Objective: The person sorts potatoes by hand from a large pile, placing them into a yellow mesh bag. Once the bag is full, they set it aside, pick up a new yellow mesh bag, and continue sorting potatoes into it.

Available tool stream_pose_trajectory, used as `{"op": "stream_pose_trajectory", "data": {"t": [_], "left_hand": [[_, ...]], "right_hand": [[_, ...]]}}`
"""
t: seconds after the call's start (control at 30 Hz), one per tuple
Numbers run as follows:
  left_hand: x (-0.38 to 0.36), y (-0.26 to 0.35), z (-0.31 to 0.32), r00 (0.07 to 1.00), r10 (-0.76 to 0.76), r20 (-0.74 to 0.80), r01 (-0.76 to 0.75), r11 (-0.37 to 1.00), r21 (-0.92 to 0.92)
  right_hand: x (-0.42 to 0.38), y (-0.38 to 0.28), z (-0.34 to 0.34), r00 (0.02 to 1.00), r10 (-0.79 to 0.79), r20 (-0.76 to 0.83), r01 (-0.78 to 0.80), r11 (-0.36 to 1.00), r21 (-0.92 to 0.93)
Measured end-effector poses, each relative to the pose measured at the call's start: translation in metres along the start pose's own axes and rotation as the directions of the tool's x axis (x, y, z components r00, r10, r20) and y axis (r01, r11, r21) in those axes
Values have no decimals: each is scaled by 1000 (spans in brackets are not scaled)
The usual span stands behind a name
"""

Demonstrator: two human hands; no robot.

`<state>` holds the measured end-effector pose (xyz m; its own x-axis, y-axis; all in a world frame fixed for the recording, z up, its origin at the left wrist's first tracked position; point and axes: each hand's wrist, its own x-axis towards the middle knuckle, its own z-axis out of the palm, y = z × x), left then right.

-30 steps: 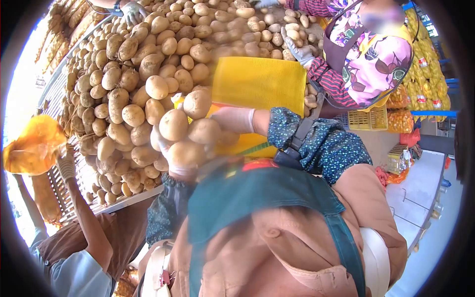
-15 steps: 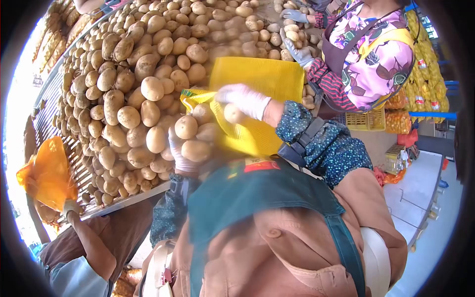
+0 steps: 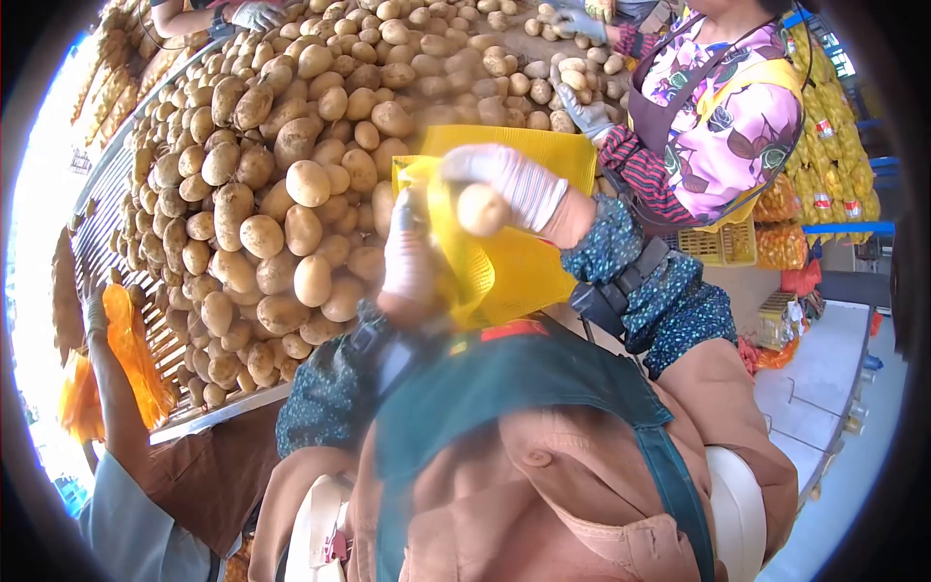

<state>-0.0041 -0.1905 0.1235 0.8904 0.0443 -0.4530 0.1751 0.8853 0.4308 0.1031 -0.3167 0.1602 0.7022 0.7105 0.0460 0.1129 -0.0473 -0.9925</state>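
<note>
My right hand, in a pale striped glove, is closed around a potato. Its blurred fingertips are at the upper edge of a yellow mesh bag, which lies against the near right side of the potato pile. Beside the bag's left edge is my gloved left hand, thumb pointing up. Its fingers are hidden by the hand and the yellow mesh, so its grip does not show.
A co-worker in a flowered top reaches over the pile at upper right. Another person's arm holds orange net bags at left. A gloved hand rests at the far edge. A yellow crate stands at right.
My left hand has moved from the potatoes up and right to the bag's edge. My right hand has shifted slightly right with its potato. The co-worker's orange netting at left has moved.
</note>
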Motion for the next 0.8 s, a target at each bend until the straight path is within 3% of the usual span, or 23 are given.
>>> {"op": "stream_pose_trajectory", "data": {"t": [0.03,0.07,0.13,0.17,0.2,0.27,0.33,0.37,0.4,0.5,0.6,0.67,0.7,0.77,0.8], "left_hand": [[8,-8,2,998,54,-44,-54,998,-11],[44,-26,-31,996,78,-31,-78,997,13],[37,-30,-17,972,235,-6,-207,869,449],[63,-46,-52,922,388,-16,-184,474,861],[71,-48,-67,941,338,36,-188,430,883],[77,-48,-84,966,225,130,-203,338,919],[38,-11,-45,989,-2,145,-106,675,730],[41,-8,-61,922,238,305,-363,264,894],[41,-3,-60,767,363,528,-474,-234,849],[44,11,-46,662,456,595,-228,-635,739],[67,24,-47,862,270,430,-139,-690,711],[88,23,-73,843,233,485,-254,-623,739],[91,23,-75,827,231,512,-290,-606,741],[97,20,-77,797,233,557,-336,-595,730],[94,18,-72,784,238,573,-344,-602,721]], "right_hand": [[1,-7,0,960,268,-77,-227,912,343],[2,-12,0,849,525,-54,-368,663,652],[3,-13,-8,825,565,-17,-361,549,754],[2,-5,-20,825,565,17,-363,505,783],[0,5,-32,823,565,54,-368,458,809],[-2,33,-56,829,546,-123,-315,637,704],[-4,56,-81,820,478,-313,-275,810,517],[-7,67,-90,822,444,-356,-272,856,439],[-9,73,-94,839,399,-370,-270,896,353],[-14,84,-100,877,320,-358,-293,947,127],[-8,83,-94,883,313,-350,-337,941,-8],[-4,82,-91,885,248,-395,-307,947,-93],[-2,83,-93,899,62,-433,-222,918,-329],[0,87,-99,877,-305,-371,-80,669,-739],[-1,72,-88,853,-75,-516,-106,944,-312]]}}
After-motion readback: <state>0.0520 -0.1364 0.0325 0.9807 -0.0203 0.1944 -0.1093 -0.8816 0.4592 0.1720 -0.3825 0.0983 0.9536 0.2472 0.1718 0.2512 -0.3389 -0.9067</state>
